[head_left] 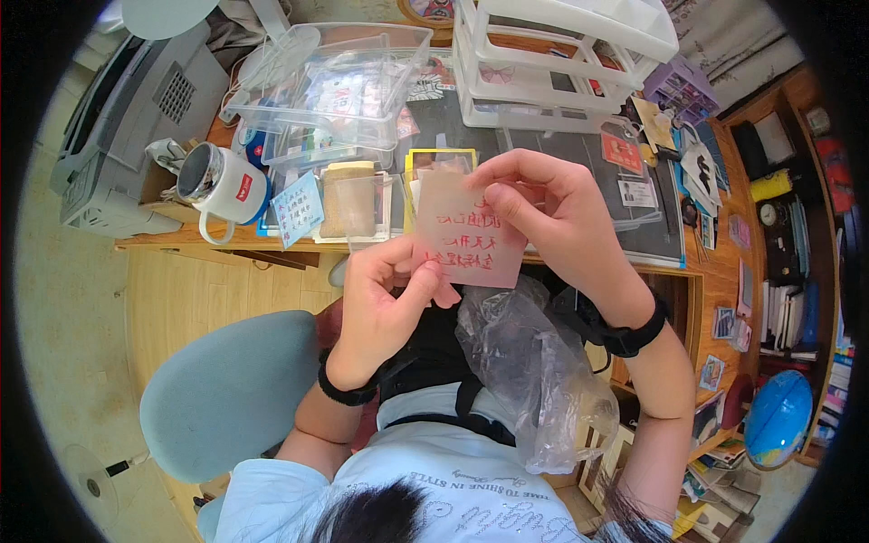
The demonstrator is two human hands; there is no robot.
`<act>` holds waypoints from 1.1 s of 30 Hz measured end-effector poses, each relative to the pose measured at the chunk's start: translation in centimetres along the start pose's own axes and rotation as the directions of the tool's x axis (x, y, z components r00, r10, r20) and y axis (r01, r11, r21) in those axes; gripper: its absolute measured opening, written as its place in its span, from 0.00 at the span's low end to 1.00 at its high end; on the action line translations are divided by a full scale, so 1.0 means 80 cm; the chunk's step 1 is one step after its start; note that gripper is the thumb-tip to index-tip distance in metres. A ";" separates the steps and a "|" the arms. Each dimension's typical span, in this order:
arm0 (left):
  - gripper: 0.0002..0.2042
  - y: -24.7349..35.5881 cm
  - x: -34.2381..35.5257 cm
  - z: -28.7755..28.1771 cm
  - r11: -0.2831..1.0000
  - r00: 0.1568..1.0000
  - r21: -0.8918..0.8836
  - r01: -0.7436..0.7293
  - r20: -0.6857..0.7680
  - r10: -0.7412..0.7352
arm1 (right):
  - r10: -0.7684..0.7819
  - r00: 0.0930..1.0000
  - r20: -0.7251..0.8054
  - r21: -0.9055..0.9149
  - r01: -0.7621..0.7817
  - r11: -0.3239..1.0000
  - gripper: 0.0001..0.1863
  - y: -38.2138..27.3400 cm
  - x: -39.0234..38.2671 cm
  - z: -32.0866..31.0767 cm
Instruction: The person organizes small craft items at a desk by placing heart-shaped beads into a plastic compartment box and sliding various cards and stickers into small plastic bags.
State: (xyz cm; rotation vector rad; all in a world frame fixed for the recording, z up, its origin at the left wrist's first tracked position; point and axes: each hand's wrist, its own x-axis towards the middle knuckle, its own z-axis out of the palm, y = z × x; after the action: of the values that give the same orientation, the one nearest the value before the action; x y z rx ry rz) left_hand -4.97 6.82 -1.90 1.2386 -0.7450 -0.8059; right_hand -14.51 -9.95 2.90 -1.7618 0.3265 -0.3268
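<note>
A pale pink paper note [484, 244] with red handwriting is held up in front of me, above my lap. My left hand [389, 303] pinches its lower left edge between thumb and fingers. At the top, my right hand [552, 204] grips the note's upper edge, the thumb lying over the paper. Behind it, a yellow-edged card [444, 156] partly shows. A crumpled clear plastic bag [525, 353] lies on my lap below the note. Just beyond my left hand, a tan card in a clear sleeve [348, 204] rests on the desk.
On the desk's left stand a white mug [222, 185] and a grey printer [149, 118]. Clear plastic trays [344, 90] with cards sit behind, and a white stacked rack [561, 63] rises at the back. A blue chair [231, 389] is at my left, a blue globe [780, 416] right.
</note>
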 end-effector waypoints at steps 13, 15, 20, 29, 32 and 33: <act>0.23 -0.019 0.015 0.001 0.959 0.986 -0.228 -0.166 -0.056 0.158 | -0.395 0.918 0.040 -0.138 0.397 0.908 0.04 0.016 -0.012 -0.032; 0.21 -0.015 0.018 0.008 0.975 0.994 -0.194 -0.107 0.002 0.109 | -0.395 0.915 0.075 -0.062 0.400 0.914 0.04 0.019 -0.011 -0.035; 0.06 -0.002 0.018 0.001 0.959 0.937 -0.204 0.199 0.325 -0.125 | -0.239 0.961 0.141 -0.005 0.242 0.970 0.07 0.023 -0.012 -0.037; 0.04 -0.001 0.017 0.017 0.994 0.992 -0.017 0.106 0.074 -0.105 | -0.371 0.906 -0.203 -0.121 0.353 0.928 0.08 0.014 -0.029 -0.060; 0.04 0.000 0.019 0.017 0.993 0.991 -0.020 0.117 0.067 -0.115 | -0.518 0.803 -0.294 -0.296 0.439 0.848 0.12 0.013 -0.053 -0.049; 0.04 -0.001 0.020 0.017 0.993 0.991 -0.025 0.118 0.068 -0.116 | -0.553 0.807 -0.205 -0.425 0.436 0.793 0.15 0.016 -0.062 -0.049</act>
State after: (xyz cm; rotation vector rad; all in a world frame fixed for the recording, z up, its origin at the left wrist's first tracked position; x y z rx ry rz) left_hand -5.31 4.76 -1.63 1.2435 -0.7165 -0.9547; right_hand -20.65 -11.77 2.26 -2.1502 0.1396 -1.0053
